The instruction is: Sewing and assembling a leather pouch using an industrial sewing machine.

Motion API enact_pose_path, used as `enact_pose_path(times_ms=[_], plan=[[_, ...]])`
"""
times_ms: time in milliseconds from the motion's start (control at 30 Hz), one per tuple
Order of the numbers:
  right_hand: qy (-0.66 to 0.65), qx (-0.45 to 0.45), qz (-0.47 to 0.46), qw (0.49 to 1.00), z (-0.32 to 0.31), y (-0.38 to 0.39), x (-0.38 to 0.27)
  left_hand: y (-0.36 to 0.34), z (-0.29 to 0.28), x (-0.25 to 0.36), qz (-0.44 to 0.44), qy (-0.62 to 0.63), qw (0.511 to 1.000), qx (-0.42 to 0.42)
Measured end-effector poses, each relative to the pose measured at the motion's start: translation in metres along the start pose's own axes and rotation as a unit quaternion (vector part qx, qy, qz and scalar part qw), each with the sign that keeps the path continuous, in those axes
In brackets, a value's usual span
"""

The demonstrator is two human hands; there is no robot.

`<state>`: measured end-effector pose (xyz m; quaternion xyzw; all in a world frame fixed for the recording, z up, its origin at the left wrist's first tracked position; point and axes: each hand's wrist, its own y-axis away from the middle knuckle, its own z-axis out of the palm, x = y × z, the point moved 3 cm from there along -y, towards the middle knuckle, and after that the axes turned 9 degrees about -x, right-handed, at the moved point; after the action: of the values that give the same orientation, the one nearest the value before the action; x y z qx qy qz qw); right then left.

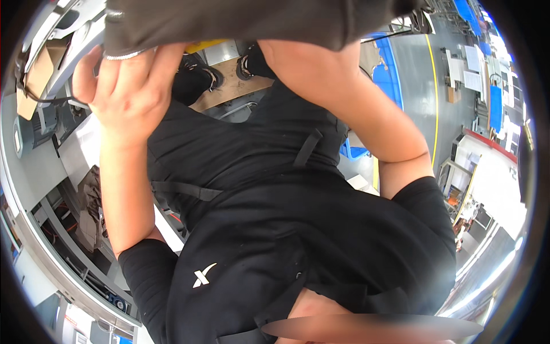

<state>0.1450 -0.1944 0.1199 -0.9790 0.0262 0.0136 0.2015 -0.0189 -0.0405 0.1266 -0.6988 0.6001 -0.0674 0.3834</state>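
Note:
A large dark brown, leather-like piece (240, 26) spans the top of the view, with a short whitish stitched edge at its left end. My left hand (132, 92) is raised under that end; its fingers bend up against the piece and their tips pass out of sight behind it. The outermost finger is curled at the side. My right hand (303, 60) reaches up under the middle of the piece. Only its wrist side shows, and its fingers are hidden behind the dark material.
A worktable with a grey frame (34, 166) curves along my left, with a brown crumpled item (89, 212) beside it. Below are my dark shoes on a brown board (229, 86). To the right stand a blue bin (389, 71) and a yellow floor line (435, 109).

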Motion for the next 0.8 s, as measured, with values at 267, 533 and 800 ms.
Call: enact_pose_path(times_ms=[267, 533, 800], plan=[[0.056, 0.205, -0.068, 0.975, 0.013, -0.015, 0.000, 0.003, 0.007, -0.002, -0.024, -0.086, 0.996, 0.021], [0.178, 0.190, -0.084, 0.962, 0.020, -0.016, 0.013, 0.015, 0.024, -0.012, 0.000, -0.119, 0.992, 0.044], [0.060, 0.247, -0.062, 0.965, 0.010, -0.020, -0.001, 0.021, 0.023, -0.011, 0.014, -0.090, 0.992, 0.091]])
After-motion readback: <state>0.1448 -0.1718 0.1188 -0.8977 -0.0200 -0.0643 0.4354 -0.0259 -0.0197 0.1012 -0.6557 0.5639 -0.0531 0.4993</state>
